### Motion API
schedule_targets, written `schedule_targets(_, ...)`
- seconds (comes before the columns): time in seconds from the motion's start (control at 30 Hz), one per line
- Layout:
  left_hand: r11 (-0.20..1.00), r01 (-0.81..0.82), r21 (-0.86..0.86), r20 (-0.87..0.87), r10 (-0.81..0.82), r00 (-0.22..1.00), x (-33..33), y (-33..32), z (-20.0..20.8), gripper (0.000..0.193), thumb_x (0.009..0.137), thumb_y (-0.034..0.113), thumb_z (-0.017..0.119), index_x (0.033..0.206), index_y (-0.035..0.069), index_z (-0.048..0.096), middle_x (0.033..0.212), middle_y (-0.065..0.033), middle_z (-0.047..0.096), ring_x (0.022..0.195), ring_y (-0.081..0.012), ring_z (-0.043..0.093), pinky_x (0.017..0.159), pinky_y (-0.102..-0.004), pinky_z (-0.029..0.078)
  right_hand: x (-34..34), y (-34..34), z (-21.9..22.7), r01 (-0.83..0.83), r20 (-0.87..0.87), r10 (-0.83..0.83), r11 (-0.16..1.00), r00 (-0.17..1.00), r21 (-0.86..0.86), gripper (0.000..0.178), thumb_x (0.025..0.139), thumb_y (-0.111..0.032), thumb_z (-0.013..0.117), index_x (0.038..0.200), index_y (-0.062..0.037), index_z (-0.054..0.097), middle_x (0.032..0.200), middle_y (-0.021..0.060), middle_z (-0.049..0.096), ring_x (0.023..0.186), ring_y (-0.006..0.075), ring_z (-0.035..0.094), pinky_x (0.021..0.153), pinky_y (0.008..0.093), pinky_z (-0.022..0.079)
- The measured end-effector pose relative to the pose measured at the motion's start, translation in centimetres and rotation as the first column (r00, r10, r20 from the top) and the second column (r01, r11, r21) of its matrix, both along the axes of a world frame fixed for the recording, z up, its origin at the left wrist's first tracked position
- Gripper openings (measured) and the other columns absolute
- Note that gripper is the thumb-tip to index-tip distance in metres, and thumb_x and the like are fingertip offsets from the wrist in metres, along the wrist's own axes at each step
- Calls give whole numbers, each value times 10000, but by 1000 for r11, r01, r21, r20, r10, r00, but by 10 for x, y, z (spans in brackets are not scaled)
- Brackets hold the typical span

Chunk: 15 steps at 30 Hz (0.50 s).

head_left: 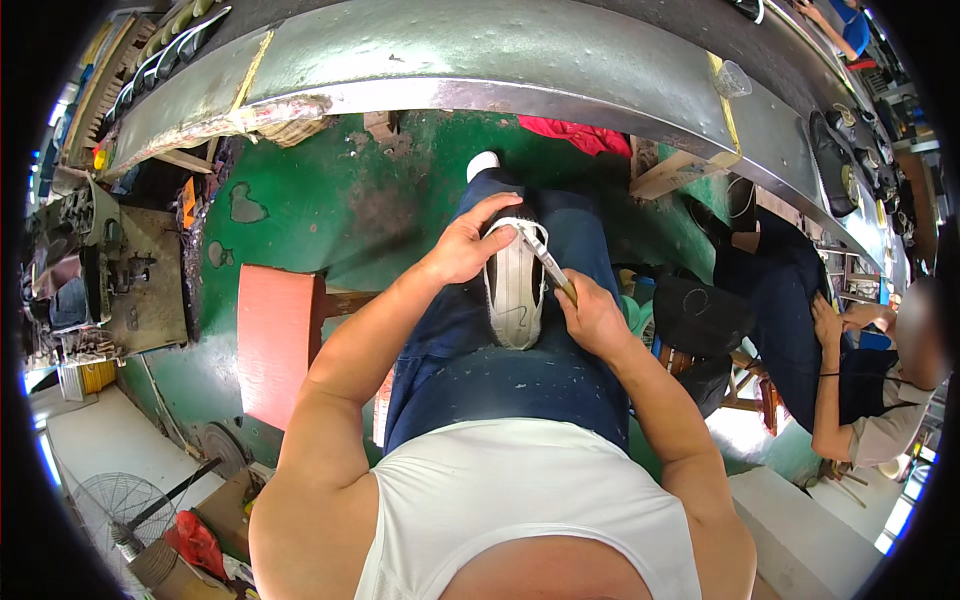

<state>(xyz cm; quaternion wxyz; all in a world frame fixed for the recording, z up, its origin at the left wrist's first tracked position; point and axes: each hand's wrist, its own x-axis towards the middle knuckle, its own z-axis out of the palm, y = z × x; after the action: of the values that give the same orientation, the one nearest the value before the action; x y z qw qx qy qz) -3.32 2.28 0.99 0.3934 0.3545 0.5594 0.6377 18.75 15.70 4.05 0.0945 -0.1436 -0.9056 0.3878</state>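
Note:
A shoe (515, 300) lies across my thighs, its pale insole side up and its dark upper showing at the edges. A whitish rim of material stands up around its far end. My left hand (472, 240) grips that far end, fingers over the top and thumb near the rim. My right hand (597, 318) is wrapped round the handle of a long, slim metal hand tool (545, 258). The tool slants up to the left, its tip against the shoe's far end beside my left thumb. The tip's shape is too small to tell.
A metal-faced bench (440, 95) curves across the far side, with shoes (835, 165) on its right part. A reddish box-like seat (275, 345) stands at my left, a fan (125, 525) behind it. At right sits a co-worker (870, 370). The floor (330, 200) is green.

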Motion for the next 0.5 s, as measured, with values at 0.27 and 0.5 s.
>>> schedule_targets(0.27,996,19,-90,138,-7,990,-10,10,-1,401,992,104,608,1383,111,523,1243,-34,602,1102,-124,574,966,-296,478,-14,7,-33,52,-60,-51,999,997,16,287,909,-76,620,1164,24,533,1017,250,642,906,435,640,776,478,532)
schedule_targets(0.5,978,-39,-205,337,108,935,3,14,13,405,994,152,602,1389,88,540,1134,-34,629,1035,-108,579,928,-268,475,-5,0,28,-43,381,-4,992,925,115,288,929,-102,607,1158,51,520,1079,281,627,922,467,616,841,474,513)
